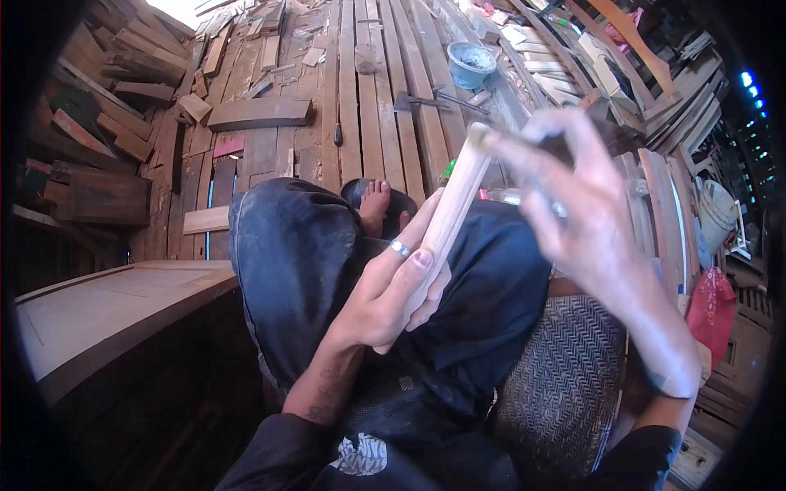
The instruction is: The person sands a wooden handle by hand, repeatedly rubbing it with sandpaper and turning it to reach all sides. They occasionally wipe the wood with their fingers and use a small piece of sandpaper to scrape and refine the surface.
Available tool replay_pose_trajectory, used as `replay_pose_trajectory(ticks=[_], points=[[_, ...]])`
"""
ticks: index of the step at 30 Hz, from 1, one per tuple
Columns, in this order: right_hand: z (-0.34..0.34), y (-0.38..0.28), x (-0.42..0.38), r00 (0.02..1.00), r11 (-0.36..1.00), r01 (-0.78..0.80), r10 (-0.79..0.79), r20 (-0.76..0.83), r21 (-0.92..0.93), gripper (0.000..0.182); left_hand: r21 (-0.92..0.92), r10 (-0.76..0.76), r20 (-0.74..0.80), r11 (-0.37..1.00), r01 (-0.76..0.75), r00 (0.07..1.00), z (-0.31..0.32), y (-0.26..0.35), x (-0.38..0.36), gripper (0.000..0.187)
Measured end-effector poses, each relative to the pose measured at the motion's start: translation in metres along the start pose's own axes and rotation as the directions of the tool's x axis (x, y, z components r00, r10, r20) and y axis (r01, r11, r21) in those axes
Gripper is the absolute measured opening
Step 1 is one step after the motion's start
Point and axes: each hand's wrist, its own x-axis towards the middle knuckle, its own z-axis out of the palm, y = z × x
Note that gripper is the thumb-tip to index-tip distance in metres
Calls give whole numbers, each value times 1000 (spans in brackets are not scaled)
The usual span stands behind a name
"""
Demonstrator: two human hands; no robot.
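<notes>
My left hand [401, 286] is wrapped round the lower part of a pale wooden piece [458, 192], which slants up and to the right above my lap. A ring shows on one of its fingers. At the upper end of the piece is my right hand [573, 188], its index finger reaching to the tip and the other fingers curled. Motion blurs this hand, and I cannot make out whether something small is in it. The far side of the wooden piece is hidden.
A blue bucket [471, 65], a hammer [422, 101] and a screwdriver [337, 134] are on the plank floor ahead. A thick wood block [260, 113] lies left of them. A pale board [123, 299] stands at left, a woven seat [561, 380] at right.
</notes>
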Motion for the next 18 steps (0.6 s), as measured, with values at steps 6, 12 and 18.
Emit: replay_pose_trajectory(ticks=[6,12,18], points=[[-5,2,4,999,999,-54,54,6,10,57,17,12,-6,1000,-12,1000,0,-1,-2,69],[-4,-2,3,999,997,45,-43,26,-70,54,68,36,-30,997,-34,999,5,-1,0,62],[-5,-12,2,996,992,75,-69,56,-99,41,23,4,10,1000,-4,1000,3,2,1,63]])
